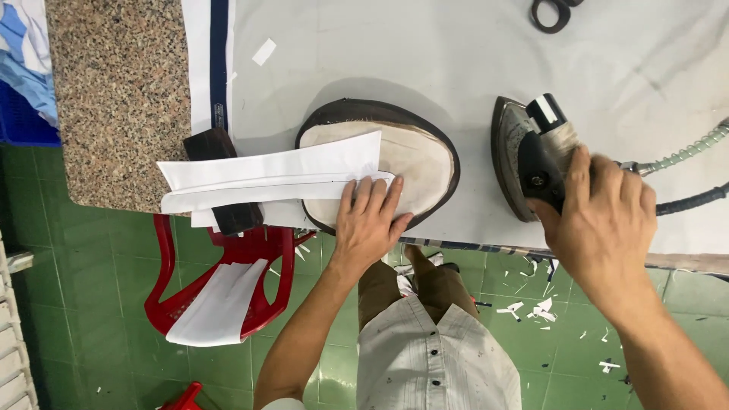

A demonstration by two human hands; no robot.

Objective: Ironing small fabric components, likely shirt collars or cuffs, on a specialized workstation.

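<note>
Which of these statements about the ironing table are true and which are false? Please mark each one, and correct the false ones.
1. The right hand grips the handle of the iron. True.
2. The left hand lies flat on the white fabric strip. True.
3. The fabric strip lies across a square blue cushion. False: it lies across an oval pressing pad with a pale top and a dark brown edge.
4. The scissors rest under the left hand. False: they lie at the far edge of the table, apart from both hands.
5. A red plastic chair with white fabric pieces on it stands on the green floor. True.
</note>
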